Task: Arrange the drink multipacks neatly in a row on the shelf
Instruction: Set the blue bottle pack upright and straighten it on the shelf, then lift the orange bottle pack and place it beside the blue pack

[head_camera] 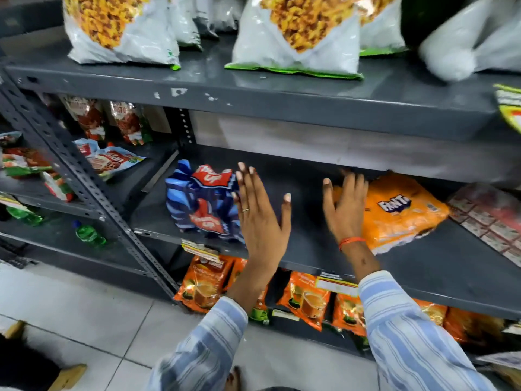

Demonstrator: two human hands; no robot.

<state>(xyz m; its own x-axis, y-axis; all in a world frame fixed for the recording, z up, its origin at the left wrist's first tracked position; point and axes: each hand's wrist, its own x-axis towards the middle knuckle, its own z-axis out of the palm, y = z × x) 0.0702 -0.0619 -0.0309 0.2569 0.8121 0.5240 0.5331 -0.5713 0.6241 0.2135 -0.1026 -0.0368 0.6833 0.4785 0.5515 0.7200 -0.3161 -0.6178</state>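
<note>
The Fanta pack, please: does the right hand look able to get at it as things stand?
Probably yes: the right hand is open, already against the Fanta pack's left side, with nothing between them.

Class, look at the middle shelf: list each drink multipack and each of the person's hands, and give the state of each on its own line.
Blue multipack: upright on the middle shelf, wrap crumpled.
Orange Fanta multipack: lying tilted on the shelf, apart from the blue one.
Left hand: open, fingers spread, flat against the blue multipack's side.
Right hand: open, flat against the orange multipack's side.
</note>
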